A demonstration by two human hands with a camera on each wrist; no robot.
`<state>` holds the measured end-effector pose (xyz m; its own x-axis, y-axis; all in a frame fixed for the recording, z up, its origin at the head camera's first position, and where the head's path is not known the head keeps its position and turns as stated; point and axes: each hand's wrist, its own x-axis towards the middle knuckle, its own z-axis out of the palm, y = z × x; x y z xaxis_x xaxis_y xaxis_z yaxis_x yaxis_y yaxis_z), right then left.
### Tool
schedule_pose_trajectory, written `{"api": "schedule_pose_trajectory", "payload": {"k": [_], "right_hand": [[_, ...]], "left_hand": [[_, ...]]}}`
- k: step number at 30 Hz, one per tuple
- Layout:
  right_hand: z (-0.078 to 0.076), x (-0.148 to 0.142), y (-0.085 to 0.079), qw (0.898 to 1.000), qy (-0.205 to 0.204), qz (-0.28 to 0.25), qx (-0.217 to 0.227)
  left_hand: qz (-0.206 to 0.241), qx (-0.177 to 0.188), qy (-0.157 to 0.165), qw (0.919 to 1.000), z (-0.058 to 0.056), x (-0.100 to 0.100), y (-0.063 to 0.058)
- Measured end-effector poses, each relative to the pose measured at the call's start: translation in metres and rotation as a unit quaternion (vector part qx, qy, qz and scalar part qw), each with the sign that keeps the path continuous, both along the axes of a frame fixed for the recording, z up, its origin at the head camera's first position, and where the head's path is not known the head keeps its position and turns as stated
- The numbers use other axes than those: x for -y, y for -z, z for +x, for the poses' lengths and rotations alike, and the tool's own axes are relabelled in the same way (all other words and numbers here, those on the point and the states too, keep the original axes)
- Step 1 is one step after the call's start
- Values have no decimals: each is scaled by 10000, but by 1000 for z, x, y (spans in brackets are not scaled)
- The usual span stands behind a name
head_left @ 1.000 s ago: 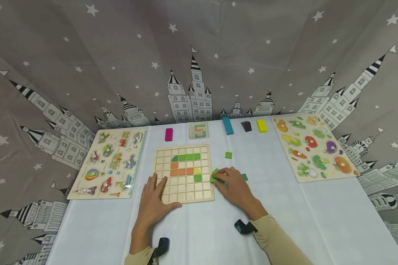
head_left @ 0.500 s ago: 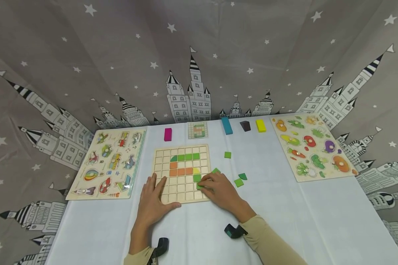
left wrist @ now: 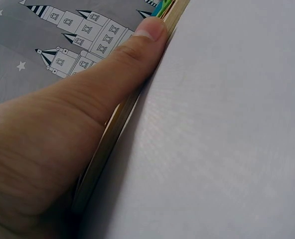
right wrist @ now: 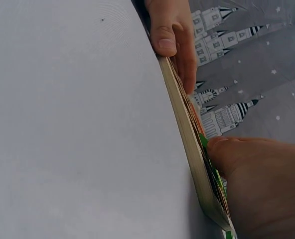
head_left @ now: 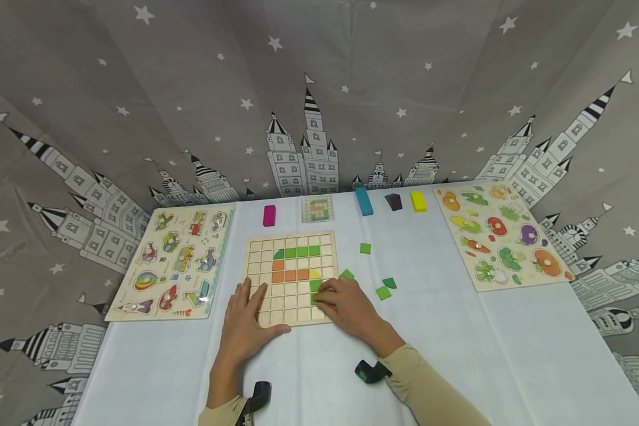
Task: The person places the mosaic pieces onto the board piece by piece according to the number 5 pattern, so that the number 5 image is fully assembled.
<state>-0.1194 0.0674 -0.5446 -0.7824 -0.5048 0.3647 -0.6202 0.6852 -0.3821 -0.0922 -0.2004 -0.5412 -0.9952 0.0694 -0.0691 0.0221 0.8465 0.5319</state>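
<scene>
The wooden grid board (head_left: 278, 305) lies in the middle of the table, with green, orange and yellow tiles set in some of its squares. My left hand (head_left: 245, 328) rests spread over its near left corner, the thumb (left wrist: 147, 37) along the front edge. At the right side, my right hand (head_left: 348, 307) pinches a green square tile (right wrist: 203, 141) in a cell just below another green tile (head_left: 316, 286). The fingers cover much of the held tile in the head view. Beside this hand lies a loose green tile (head_left: 347, 274), partly on the board's edge.
Right of the board lie green squares (head_left: 383, 293) (head_left: 365, 248) and a green quarter-round tile (head_left: 389, 283). Behind stand a pattern card (head_left: 316, 209) and pink (head_left: 269, 216), blue (head_left: 364, 201), black (head_left: 393, 202) and yellow (head_left: 418, 202) blocks. Picture puzzles flank them, vehicles (head_left: 191, 302) left, vegetables (head_left: 490, 207) right.
My right hand has moved left from the loose tiles onto the board, bringing a green square tile to a cell below the other green one. The left hand has stayed in place.
</scene>
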Motion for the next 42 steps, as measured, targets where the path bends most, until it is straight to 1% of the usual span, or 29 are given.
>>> {"api": "schedule_pose_trajectory", "payload": {"k": [6, 14, 23, 31, 36, 42], "right_hand": [[1, 2, -1, 9999, 14, 13, -111], [1, 2, 0, 9998, 71, 148, -81], [2, 1, -1, 9999, -12, 115, -122], [4, 2, 0, 9998, -96, 40, -145], [5, 2, 2, 9997, -66, 49, -211], [5, -1, 4, 9992, 73, 259, -280]], "left_hand": [[-26, -24, -1, 10000, 0, 0, 0], [-19, -15, -26, 10000, 1, -1, -1], [-15, -41, 6, 10000, 0, -1, 0], [33, -106, -8, 9999, 2, 1, 2], [22, -152, -21, 9999, 3, 2, 3], [44, -34, -29, 10000, 1, 1, 3]]}}
